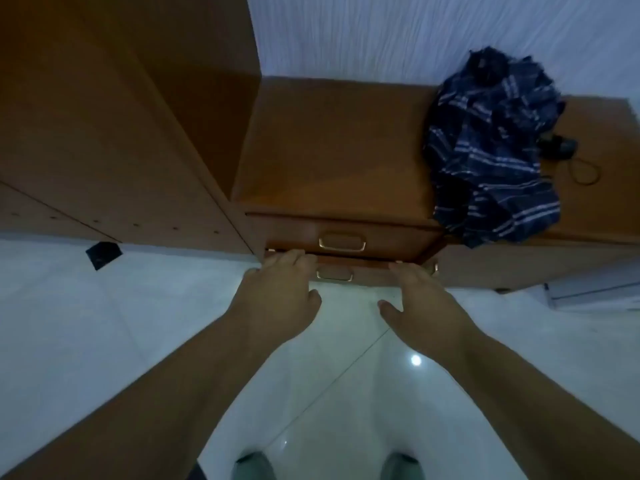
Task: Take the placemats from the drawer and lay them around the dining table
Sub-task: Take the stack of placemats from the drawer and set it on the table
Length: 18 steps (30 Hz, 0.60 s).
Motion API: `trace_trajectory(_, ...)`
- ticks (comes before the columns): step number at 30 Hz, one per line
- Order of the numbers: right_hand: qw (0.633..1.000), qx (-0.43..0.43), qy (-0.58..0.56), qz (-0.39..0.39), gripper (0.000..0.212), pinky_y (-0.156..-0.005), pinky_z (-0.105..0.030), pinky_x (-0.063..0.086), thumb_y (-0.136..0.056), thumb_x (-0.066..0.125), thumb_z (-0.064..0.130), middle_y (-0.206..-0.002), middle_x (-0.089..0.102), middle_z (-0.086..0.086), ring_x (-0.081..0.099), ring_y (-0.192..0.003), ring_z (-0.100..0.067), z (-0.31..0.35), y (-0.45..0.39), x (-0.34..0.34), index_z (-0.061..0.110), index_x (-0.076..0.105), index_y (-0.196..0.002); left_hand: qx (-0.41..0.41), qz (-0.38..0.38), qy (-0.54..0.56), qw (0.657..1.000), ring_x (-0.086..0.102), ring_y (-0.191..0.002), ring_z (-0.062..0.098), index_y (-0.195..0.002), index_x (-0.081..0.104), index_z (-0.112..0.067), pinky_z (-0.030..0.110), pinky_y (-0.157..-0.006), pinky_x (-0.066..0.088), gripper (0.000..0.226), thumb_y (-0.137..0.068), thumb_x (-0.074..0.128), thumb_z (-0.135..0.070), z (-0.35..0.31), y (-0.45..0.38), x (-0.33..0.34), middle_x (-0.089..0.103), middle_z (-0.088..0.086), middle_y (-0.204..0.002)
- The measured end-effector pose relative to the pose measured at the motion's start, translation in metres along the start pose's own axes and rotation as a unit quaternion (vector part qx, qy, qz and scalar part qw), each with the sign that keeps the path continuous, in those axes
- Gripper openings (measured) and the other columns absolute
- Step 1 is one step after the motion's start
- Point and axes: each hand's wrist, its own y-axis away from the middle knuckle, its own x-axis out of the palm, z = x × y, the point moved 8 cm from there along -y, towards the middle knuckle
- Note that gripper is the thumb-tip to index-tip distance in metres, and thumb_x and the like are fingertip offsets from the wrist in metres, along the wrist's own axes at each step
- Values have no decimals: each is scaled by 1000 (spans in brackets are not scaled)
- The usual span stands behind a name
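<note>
White tiled floor (104, 323) is filling the lower view. Tall wooden cabinet (104, 116) is standing at left, a low wooden chest (329, 150) just beside it on the right. Blue checked cloth (491, 150) is lying bunched on the chest top near its right side, draping over the front edge; a small black item with a cord (568, 150) is sitting just beside the cloth.

Top drawer (294, 233) with a brass handle (342, 243) is sitting closed. Second drawer (367, 268) below it is sitting slightly pulled out, its own brass handle (335, 273) showing between the hands.

Both forearms are reaching forward and down, palms down. Left hand (280, 289) is resting its fingers over the top front edge of the second drawer at its left end, fingers lightly bent, thumb pointing inward; firm grip or just touching: cannot tell. Right hand (422, 303) is lying flat with fingers straight, tips touching the drawer front near its right end, thumb spread inward, holding nothing.

Placemats: not visible; drawer inside is hidden. No readable writing. Small black square (104, 254) is lying on the floor by the cabinet. Two shoe tips (252, 465) are showing at the bottom.
</note>
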Motion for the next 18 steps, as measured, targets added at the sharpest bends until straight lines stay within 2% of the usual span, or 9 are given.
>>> trace_trajectory(3,1000,2,9,27,75,-117,-41,31,-94,59,42,-157,33,-5,32,-143,-24,-16,-33,34,12,27,-155,-22,5,10,1000,43,-131,19,-149,37,-23,38,-99,38,53,-100,49,-38,9,-25,39,45,-5,-146)
trace_trajectory(7,997,15,36,68,75,-117,-42,29,-94,58,41,-159,30,-6,31,-144,-26,-34,-72,76,12,25,-155,-41,30,8,999,43,-135,23,-150,36,-21,40,-103,38,56,-98,51,-36,18,-52,92,43,-2,-152)
trace_trajectory(14,991,36,88,89,79,-117,-45,21,-94,54,39,-166,11,-4,17,-150,-26,-64,-113,123,17,15,-158,-51,12,-6,999,31,-148,24,-159,24,-16,48,-110,38,61,-105,40,-40,42,-98,143,28,2,-165)
trace_trajectory(18,989,45,108,91,82,-119,-44,15,-95,53,39,-167,3,-2,8,-153,-24,-75,-123,135,15,7,-159,-73,65,-36,995,19,-154,26,-162,13,-16,53,-114,33,65,-107,31,-46,62,-120,161,11,2,-170)
